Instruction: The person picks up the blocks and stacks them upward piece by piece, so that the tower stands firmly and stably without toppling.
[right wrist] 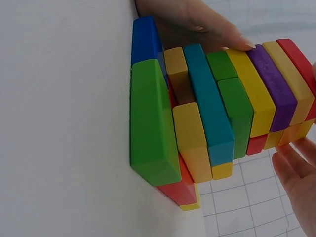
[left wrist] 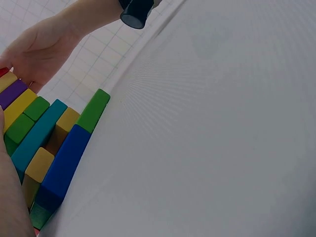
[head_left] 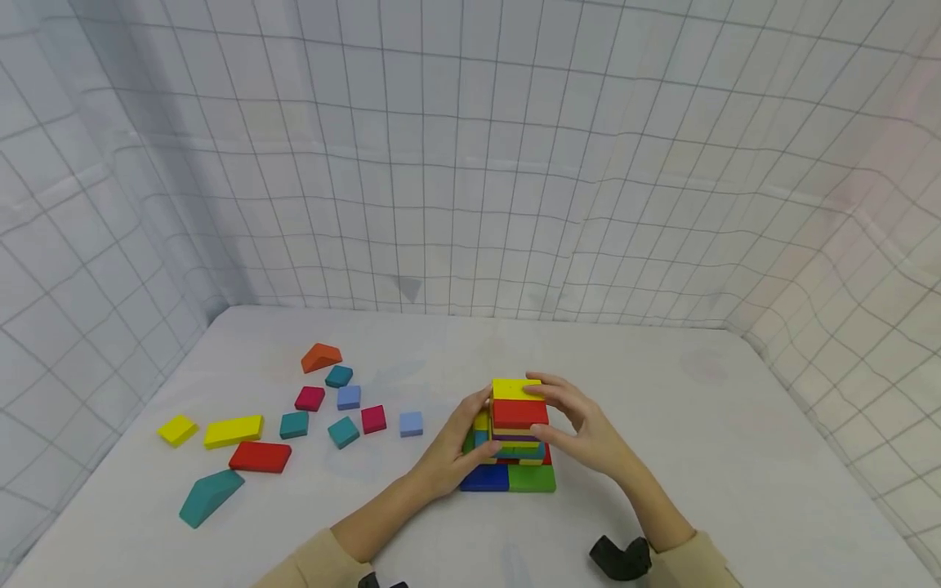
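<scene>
A tower of coloured blocks [head_left: 518, 434] stands between a person's 2 hands, upright on a white worktop [head_left: 706, 433]. At its top, a red block [head_left: 519, 414] lies on the side nearer the person, with a yellow block [head_left: 513, 388] behind it. Downward come a tan layer [right wrist: 291, 81], a purple layer [right wrist: 273, 91], a yellow layer [right wrist: 254, 94], 2 green blocks [right wrist: 236, 111], a teal plank [right wrist: 210, 106] and 2 spaced tan blocks [right wrist: 190, 138]. At the base, a blue block [head_left: 485, 478] sits nearer the left hand and a green base block [head_left: 532, 478] nearer the right.

The left hand [head_left: 451, 455] is spread along the tower's left side, its thumb at the front by the purple and yellow layers. The right hand [head_left: 588, 429] is spread around the upper right, fingers at the yellow block, thumb at the front of the red one. How firmly they press, I cannot tell.

Well to the left of the left hand lie 12 loose blocks, including an orange block [head_left: 321, 357], a long red block [head_left: 260, 456] and a large teal block [head_left: 210, 496]. Beyond the hands hangs a white gridded curtain [head_left: 470, 163].
</scene>
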The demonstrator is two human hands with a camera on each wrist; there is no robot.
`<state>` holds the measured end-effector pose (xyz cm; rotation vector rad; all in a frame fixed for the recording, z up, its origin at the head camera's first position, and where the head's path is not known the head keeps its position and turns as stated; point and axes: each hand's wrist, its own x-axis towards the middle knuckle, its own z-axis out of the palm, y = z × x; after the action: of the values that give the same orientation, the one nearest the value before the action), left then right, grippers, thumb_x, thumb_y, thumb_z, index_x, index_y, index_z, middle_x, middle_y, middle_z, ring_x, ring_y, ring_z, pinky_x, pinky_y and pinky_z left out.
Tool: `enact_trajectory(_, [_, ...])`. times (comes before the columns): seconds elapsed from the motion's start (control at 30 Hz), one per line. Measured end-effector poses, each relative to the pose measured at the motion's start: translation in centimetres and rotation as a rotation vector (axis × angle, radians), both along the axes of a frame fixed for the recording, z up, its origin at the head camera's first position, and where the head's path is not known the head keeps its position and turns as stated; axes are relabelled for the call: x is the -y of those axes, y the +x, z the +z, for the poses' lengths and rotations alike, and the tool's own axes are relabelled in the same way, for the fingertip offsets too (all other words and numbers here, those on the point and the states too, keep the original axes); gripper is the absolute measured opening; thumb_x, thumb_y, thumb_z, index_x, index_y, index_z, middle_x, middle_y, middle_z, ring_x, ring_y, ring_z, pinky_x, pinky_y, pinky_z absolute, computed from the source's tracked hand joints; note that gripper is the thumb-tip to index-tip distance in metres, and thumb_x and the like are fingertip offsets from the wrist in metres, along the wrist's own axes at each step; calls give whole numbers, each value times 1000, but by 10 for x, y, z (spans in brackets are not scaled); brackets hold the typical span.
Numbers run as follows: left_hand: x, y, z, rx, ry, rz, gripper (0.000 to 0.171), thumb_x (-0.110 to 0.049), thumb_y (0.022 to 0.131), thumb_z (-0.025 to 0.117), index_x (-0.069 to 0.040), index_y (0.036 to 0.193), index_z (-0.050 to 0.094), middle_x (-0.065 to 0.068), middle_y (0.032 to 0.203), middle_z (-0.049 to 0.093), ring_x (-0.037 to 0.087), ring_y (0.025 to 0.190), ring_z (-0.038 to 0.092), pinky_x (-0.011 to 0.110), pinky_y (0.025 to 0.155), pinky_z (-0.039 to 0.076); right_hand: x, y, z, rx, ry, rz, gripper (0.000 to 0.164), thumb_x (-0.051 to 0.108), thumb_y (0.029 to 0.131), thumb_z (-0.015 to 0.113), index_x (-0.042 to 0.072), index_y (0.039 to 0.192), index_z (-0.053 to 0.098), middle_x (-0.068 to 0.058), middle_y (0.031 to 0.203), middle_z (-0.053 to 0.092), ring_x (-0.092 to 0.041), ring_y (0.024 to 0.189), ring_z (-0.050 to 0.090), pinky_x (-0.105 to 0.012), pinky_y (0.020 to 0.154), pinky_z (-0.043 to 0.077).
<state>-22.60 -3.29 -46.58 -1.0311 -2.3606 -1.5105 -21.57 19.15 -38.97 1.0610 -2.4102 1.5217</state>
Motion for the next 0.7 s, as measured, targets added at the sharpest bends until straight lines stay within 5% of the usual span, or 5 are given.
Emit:
enact_trajectory(0.23, [5, 1, 3, 2, -9, 16, 75, -26, 87, 59, -24, 146, 14, 2, 147, 23, 25, 127, 31, 57, 95, 35, -3, -8, -13, 10, -69, 41, 43, -2, 83, 63, 2, 124, 52, -17, 135, 41, -17, 123, 41, -26, 98, 39])
enact_trajectory(0.37, [20, -2, 10, -85, -50, 45, 76, -24, 80, 63, -18, 144, 20, 0, 149, 20, 23, 133, 22, 60, 101, 24, -3, -8, -14, 41, -59, 14, 43, 0, 83, 63, 5, 124, 53, -12, 136, 42, -14, 123, 41, -25, 97, 39])
enact_trajectory(0.5, [48, -11, 15, -200, -228, 148, 74, -20, 72, 67, -17, 137, 33, 0, 141, 35, 20, 129, 30, 54, 103, 20, -4, -8, -14, 33, -55, 9, 43, 2, 83, 64, 6, 124, 53, -12, 135, 42, -14, 123, 41, -24, 97, 40])
enact_trajectory(0.7, [91, -17, 14, -191, -489, 296, 61, -19, 71, 68, -19, 128, 48, 2, 126, 53, 24, 119, 43, 55, 100, 23, -4, -9, -15, 40, -42, 4, 43, 3, 83, 64, 8, 125, 53, -9, 136, 42, -16, 124, 40, -26, 97, 39])
